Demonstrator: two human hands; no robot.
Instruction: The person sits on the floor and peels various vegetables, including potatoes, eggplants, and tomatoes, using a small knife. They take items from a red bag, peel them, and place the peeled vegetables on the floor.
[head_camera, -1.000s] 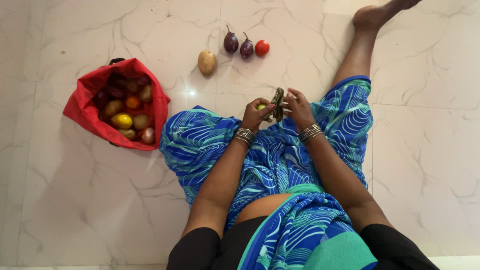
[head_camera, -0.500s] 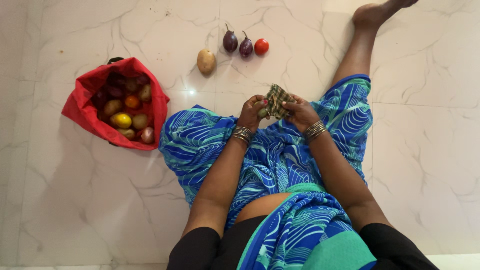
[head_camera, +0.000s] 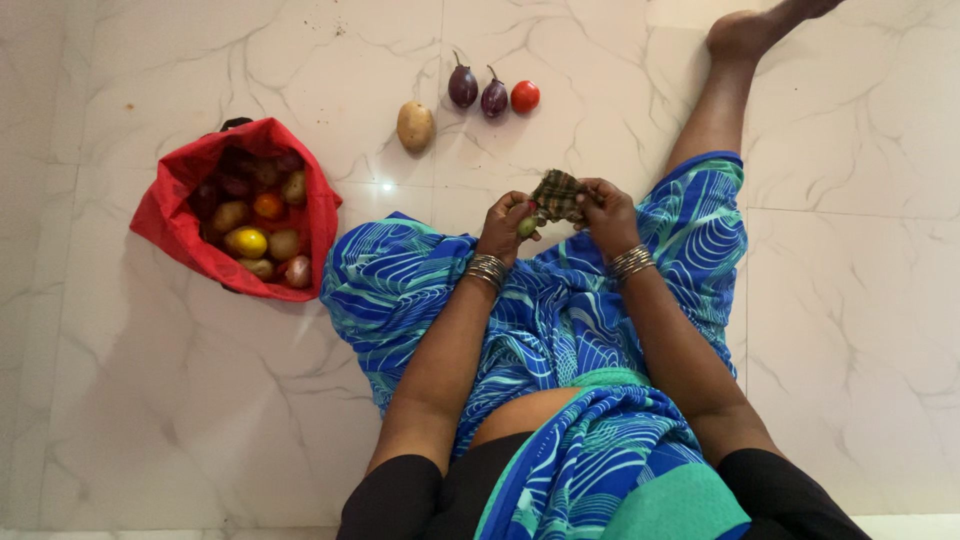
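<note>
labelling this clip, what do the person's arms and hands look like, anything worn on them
Both forearms are bare. Each wrist carries a stack of thin metal bangles, the left hand and the right hand alike. Short black sleeves cover the upper arms. The left hand's nails look painted red.

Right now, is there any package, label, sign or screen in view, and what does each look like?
No labels, signs or screens show.
Red bag: the only package, a soft cloth sack, open-topped, on the white floor to the person's left, filled with potatoes and other round produce in brown, yellow, orange and purple.
</note>
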